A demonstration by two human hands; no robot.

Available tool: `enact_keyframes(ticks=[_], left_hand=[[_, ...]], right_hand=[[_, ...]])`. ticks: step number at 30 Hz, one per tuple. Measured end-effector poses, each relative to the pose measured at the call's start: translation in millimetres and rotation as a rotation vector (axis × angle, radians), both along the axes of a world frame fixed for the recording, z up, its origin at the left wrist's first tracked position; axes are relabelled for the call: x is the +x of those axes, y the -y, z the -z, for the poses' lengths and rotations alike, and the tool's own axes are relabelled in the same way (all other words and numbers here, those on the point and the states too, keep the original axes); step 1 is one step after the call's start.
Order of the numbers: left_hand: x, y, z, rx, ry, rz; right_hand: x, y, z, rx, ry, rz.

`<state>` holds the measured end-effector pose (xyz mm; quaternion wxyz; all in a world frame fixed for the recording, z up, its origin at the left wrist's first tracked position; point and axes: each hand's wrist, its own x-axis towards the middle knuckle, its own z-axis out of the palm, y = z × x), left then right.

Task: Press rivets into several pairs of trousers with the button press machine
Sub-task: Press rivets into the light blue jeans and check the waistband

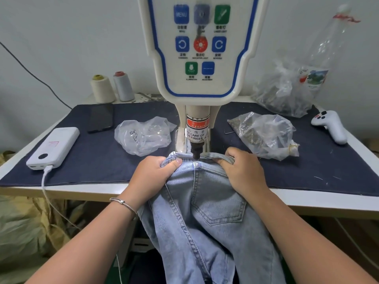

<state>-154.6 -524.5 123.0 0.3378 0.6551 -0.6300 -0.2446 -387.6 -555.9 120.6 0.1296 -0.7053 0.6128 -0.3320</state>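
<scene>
A pair of light blue jeans (205,212) hangs over the table's front edge, its waistband lying under the black punch (196,152) of the white button press machine (202,58). My left hand (152,173) grips the waistband left of the punch, thumb on top. To the right of the punch, my right hand (241,173) pinches the waistband. Both hands sit close beside the punch tip. A back pocket faces up between my wrists.
A dark blue cloth (102,160) covers the table. On it lie clear plastic bags of metal parts (143,136) (264,134) (281,93), a white power bank (53,146) with its cable, a black phone (101,117), two thread cones (112,88), a white controller (331,126) and a plastic bottle (320,64).
</scene>
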Motion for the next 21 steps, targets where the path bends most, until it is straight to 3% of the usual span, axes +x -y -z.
enact_keyframes(ticks=[9, 21], left_hand=[[-5.8, -6.0, 6.9, -0.042, 0.05, -0.016], [-5.0, -3.9, 12.6, -0.067, 0.07, -0.047]], right_hand=[[1.8, -18.9, 3.0, -0.187, -0.292, 0.067], [6.1, -15.9, 2.4, -0.087, -0.39, 0.073]])
